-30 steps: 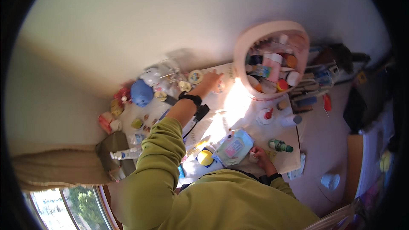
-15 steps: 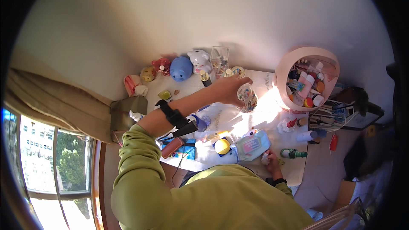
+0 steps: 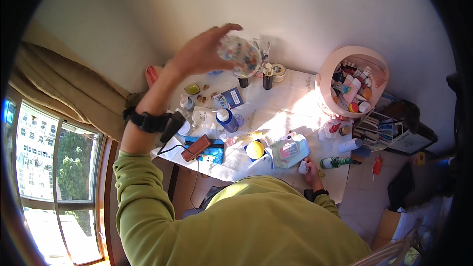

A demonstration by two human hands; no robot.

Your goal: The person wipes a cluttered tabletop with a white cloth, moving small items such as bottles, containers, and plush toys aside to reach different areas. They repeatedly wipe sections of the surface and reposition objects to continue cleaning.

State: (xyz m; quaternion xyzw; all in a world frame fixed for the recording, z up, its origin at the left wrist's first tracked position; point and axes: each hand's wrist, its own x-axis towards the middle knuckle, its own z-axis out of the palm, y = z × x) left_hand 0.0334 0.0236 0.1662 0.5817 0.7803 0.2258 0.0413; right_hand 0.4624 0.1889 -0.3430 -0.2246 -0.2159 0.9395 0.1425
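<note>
Raised at the back of the table, my left hand (image 3: 202, 53) is closed round a clear jar (image 3: 241, 56) full of small multicoloured pieces. The jar is tilted, slightly blurred, and held off the tabletop in front of the items along the wall. At the near edge, my right hand (image 3: 313, 171) grips a crumpled white wipe (image 3: 303, 167). Beside that hand lies a pale blue-green pack of wipes (image 3: 289, 151). A green bottle (image 3: 337, 162) rests on its side just right of it. My left hand and the jar hide most of the back row.
A pink rounded organiser (image 3: 325, 88) packed with cosmetics stands at the back right. Two dark bottles, one of them a black bottle (image 3: 268, 80), stand near a round tin (image 3: 278, 72). A blue bottle (image 3: 226, 119), brown case (image 3: 196, 148) and yellow ball-like item (image 3: 255, 149) occupy the table's front left.
My left hand has carried the jar up, left and toward the wall, away from the table's middle. My right hand stays by the wipes pack with the white wipe.
</note>
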